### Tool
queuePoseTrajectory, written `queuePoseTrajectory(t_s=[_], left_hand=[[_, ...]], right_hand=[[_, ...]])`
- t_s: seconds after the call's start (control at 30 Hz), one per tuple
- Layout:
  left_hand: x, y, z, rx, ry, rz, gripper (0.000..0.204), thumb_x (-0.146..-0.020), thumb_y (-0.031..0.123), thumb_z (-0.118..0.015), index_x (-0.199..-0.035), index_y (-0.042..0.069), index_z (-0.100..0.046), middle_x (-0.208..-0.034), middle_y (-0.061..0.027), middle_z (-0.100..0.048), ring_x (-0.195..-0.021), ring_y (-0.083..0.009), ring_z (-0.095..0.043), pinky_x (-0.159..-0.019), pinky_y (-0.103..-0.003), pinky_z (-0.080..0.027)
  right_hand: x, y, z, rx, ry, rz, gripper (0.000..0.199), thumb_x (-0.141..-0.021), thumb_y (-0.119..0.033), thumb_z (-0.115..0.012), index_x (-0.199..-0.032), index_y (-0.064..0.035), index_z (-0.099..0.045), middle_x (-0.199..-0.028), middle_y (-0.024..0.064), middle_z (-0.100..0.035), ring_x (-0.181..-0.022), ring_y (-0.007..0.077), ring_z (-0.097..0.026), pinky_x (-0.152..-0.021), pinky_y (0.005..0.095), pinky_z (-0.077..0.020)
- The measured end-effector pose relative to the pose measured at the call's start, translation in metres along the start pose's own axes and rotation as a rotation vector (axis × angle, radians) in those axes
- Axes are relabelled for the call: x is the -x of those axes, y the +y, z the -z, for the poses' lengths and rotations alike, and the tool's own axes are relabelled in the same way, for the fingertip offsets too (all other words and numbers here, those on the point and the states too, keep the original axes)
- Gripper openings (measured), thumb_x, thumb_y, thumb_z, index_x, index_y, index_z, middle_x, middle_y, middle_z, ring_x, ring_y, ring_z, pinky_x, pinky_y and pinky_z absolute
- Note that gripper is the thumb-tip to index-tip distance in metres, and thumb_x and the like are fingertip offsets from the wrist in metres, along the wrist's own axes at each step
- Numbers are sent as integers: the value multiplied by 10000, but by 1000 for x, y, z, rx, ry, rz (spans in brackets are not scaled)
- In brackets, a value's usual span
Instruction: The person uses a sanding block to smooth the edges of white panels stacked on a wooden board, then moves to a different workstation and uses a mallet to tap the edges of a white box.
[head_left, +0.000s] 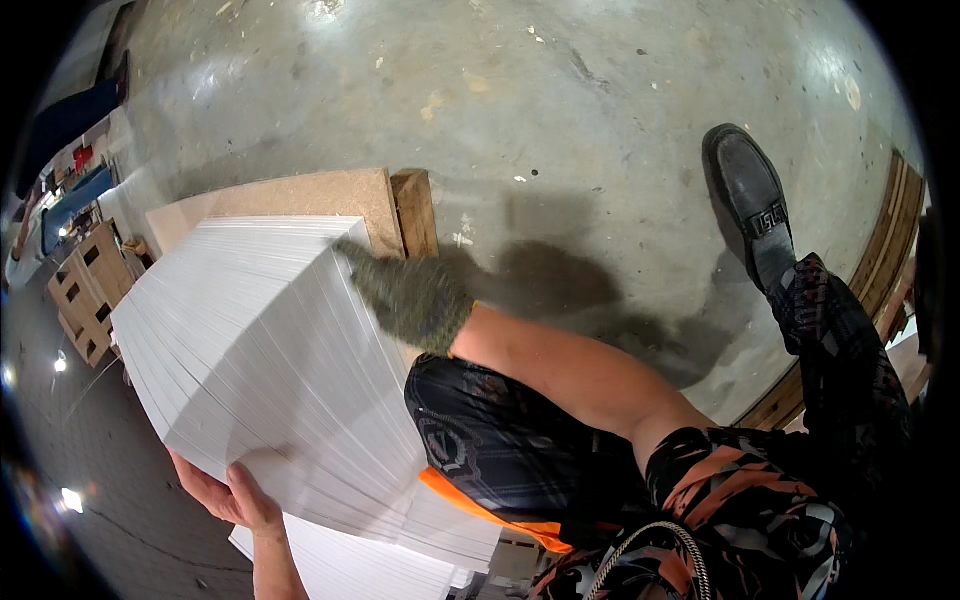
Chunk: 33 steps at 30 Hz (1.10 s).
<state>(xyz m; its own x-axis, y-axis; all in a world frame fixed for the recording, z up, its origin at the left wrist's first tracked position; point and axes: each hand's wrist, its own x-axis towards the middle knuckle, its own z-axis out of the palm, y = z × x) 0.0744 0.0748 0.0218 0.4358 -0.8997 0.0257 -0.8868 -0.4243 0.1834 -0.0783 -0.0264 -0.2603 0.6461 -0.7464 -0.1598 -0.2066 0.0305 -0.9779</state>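
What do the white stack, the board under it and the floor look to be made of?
Stack: thin white sheets, probably paper or card, matte; fine layered edges show along its side. Board: looks like particleboard or fibreboard, tan and unfinished, with a wooden block beside it. Floor: concrete, grey, smooth and slightly glossy, with stains and light glare.

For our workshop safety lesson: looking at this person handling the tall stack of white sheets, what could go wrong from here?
1. The stack of white sheets is fanned and slanted; sheets could slide off.
2. Only the right hand wears a glove. The bare left hand under the lower edge could be cut or pinched.
3. The shoe stands near the pallet, so falling sheets or a trip seem possible.
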Motion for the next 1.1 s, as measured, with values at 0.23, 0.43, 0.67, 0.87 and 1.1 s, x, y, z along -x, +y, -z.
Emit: queuePoseTrajectory(t_s=[0.23,0.43,0.67,0.87,1.1], left_hand=[[0,1,-5,98,26,11,663,-932,358,-562,-1465,59,-304,-1463,-124,-383,-1338,-230,-370,-1099,-414,-303],[5,-4,-1,59,21,32,666,-931,370,-563,-1462,59,-311,-1451,-119,-402,-1336,-228,-377,-1096,-422,-315],[6,-2,1,22,33,24,667,-926,364,-565,-1456,43,-318,-1445,-129,-401,-1330,-233,-373,-1092,-426,-312],[1,1,-3,59,16,22,678,-918,363,-570,-1459,44,-313,-1445,-136,-383,-1334,-235,-359,-1097,-433,-303],[1,-1,-1,20,1,17,686,-919,360,-568,-1466,49,-295,-1452,-131,-368,-1342,-234,-344,-1099,-438,-300]], right_hand=[[8,17,-9,-26,314,-109,500,-941,-211,-523,-1427,-196,-404,-738,151,-637,-529,314,-601,-493,419,-490],[-1,8,-16,94,211,-232,566,-924,-186,-535,-1457,-188,-343,-748,144,-634,-555,299,-610,-501,394,-497],[-2,16,0,106,81,108,489,-913,-136,-545,-1395,-139,-461,-942,70,-681,-634,196,-645,-533,332,-532],[-6,22,30,44,132,-127,393,-930,-172,-526,-1322,-183,-541,-811,112,-681,-605,251,-630,-551,384,-521],[-18,48,12,-28,236,231,393,-933,-158,-524,-1323,-182,-564,-1028,124,-695,-870,231,-687,-757,307,-566]])
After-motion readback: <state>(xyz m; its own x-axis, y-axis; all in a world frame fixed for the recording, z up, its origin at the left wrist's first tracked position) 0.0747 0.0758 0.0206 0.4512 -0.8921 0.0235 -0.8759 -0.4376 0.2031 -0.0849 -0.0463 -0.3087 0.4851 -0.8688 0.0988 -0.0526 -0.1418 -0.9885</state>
